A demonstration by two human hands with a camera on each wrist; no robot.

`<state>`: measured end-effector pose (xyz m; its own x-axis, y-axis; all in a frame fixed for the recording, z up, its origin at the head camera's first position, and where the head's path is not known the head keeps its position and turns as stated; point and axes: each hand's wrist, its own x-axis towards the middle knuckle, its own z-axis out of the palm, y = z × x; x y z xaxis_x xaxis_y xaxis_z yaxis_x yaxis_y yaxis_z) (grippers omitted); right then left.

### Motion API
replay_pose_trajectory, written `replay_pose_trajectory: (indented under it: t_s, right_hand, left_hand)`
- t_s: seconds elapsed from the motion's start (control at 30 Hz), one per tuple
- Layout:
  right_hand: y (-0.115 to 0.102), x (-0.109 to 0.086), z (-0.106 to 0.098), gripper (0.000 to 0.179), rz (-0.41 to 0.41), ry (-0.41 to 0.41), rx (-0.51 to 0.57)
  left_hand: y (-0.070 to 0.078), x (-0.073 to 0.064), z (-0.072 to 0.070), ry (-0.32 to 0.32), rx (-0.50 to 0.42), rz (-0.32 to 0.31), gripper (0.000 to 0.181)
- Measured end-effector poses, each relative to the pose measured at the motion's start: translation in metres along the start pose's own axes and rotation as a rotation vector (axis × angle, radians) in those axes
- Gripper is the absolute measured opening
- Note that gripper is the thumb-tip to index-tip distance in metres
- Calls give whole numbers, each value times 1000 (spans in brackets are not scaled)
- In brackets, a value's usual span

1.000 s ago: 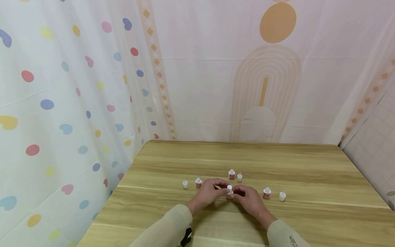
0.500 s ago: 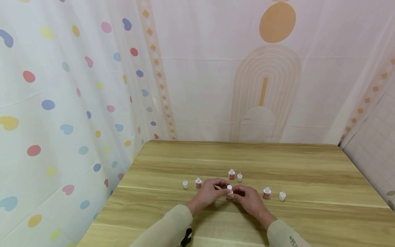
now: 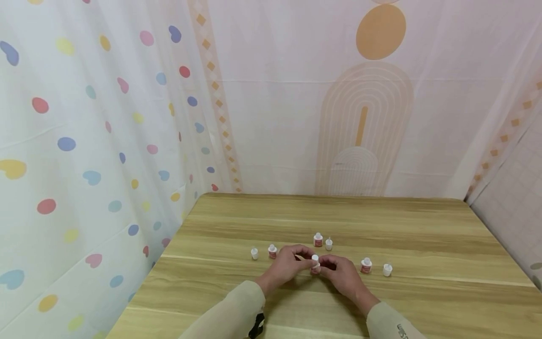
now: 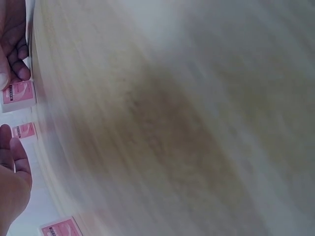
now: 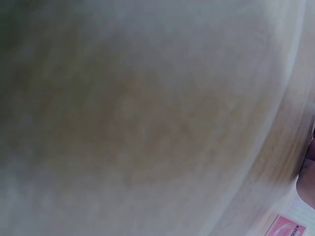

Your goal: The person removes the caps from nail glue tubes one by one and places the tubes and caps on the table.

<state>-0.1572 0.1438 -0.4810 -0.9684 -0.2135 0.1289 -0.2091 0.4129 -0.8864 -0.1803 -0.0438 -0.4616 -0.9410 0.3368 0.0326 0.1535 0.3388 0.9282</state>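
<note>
In the head view my left hand (image 3: 290,262) pinches the white cap on top of a small white bottle with a red label (image 3: 315,269). My right hand (image 3: 344,274) holds the same bottle low on its body, thumb and fingers at its side. The bottle stands upright between both hands. From the left wrist, the right hand's fingers show on the bottle (image 4: 18,93), and part of the left hand (image 4: 14,184) appears below. At the right wrist view's edge only a bit of the right hand (image 5: 307,177) shows.
Three similar uncapped bottles stand around: left (image 3: 272,252), back (image 3: 318,240) and right (image 3: 366,266). Beside each lies an upturned white cap with a thin stem: left cap (image 3: 254,254), back cap (image 3: 329,244), right cap (image 3: 387,270). Patterned curtains (image 3: 275,117) border the wooden table (image 3: 254,214).
</note>
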Motion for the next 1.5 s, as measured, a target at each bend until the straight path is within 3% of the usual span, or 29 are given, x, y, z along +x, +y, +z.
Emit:
replay_pose_trajectory:
  t_s: [0.2, 0.6, 0.93, 1.33, 1.5]
  right_hand:
    - [0, 0, 0, 12, 10, 1, -4]
    - [2, 0, 1, 12, 6, 7, 4]
    - [4, 1, 0, 13, 3, -5, 5]
    - [5, 3, 1, 10, 20, -4, -1]
    - [6, 4, 1, 11, 18, -1, -6]
  left_hand:
    - [0, -1, -1, -3, -3, 31, 17]
    - [0, -1, 0, 2, 13, -1, 13]
    - [-1, 0, -2, -9, 12, 34, 17]
    - [-1, 1, -1, -11, -1, -13, 12]
    - [2, 0, -1, -7, -8, 24, 16]
